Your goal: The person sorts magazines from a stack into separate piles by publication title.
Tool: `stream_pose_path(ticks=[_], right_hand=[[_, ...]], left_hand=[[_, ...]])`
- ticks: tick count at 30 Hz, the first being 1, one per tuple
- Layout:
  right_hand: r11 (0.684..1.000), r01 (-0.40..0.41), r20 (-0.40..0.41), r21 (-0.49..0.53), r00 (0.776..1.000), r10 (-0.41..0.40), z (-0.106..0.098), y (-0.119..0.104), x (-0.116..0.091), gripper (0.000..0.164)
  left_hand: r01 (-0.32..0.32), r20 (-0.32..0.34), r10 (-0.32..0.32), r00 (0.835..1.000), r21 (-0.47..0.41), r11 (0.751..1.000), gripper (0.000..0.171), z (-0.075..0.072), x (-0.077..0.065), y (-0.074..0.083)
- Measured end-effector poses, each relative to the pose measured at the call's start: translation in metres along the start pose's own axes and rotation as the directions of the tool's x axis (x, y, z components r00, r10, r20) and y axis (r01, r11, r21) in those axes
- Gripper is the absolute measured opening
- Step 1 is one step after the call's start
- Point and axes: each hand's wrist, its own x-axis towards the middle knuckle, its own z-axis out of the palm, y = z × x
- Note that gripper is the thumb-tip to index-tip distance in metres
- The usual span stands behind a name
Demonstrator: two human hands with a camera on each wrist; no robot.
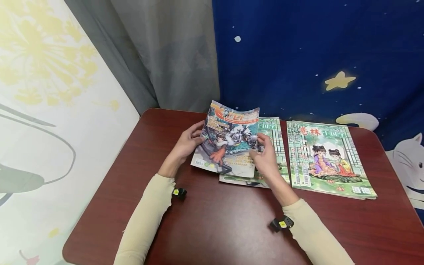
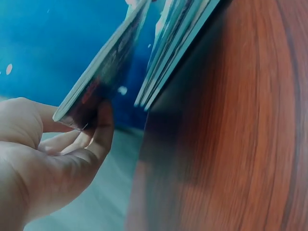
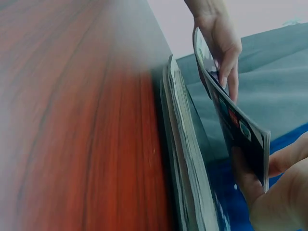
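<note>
Left sleeve and right sleeve were plain cream. Left wrist unit, 7 o'clock in the head view, and right wrist unit, 5 o'clock, were black with yellow markings.

Left forearm: extended toward 1 o'clock in the head view, covered by a cream sleeve that ends short of the bare wrist. Right forearm: extended toward 11 o'clock, sleeved alike, wrist also bare. Left hand: at 8 o'clock from the view's centre, thumb and fingers in a pinch grip. Right hand: at 4 o'clock, likewise pinching, thumb directed toward 10 o'clock. Hands are apart, facing each other. In the right wrist view, the left hand's fingers point toward 6 o'clock.
</note>
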Motion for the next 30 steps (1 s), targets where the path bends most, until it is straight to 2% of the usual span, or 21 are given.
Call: stream_pose_path(ticks=[6,11,16,21,30], right_hand=[[0.999,0.035,0.049,-0.019,0.998,-0.034,0.019,-0.006,0.006,0.075],[0.979,0.093,0.106,-0.180,0.992,-0.075,0.038,-0.010,0.014,0.079],[0.952,0.126,0.133,-0.279,0.987,-0.091,0.060,-0.011,0.020,0.081],[0.924,0.149,0.136,-0.351,0.985,-0.107,0.079,-0.013,0.025,0.081],[0.917,0.124,0.196,-0.379,0.979,-0.051,0.103,-0.017,0.034,0.081]], left_hand=[[0.026,-0.023,-0.025,0.999,0.027,0.999,0.067,-0.026,-0.006,0.001],[0.052,-0.047,-0.049,0.998,0.063,0.997,0.068,-0.047,-0.010,-0.002],[0.094,-0.064,-0.089,0.994,0.082,0.992,0.068,-0.063,-0.015,-0.012],[0.101,-0.103,-0.091,0.991,0.097,0.990,0.067,-0.074,-0.017,-0.015],[0.112,-0.166,-0.086,0.982,0.152,0.982,0.062,-0.080,-0.018,-0.012]])
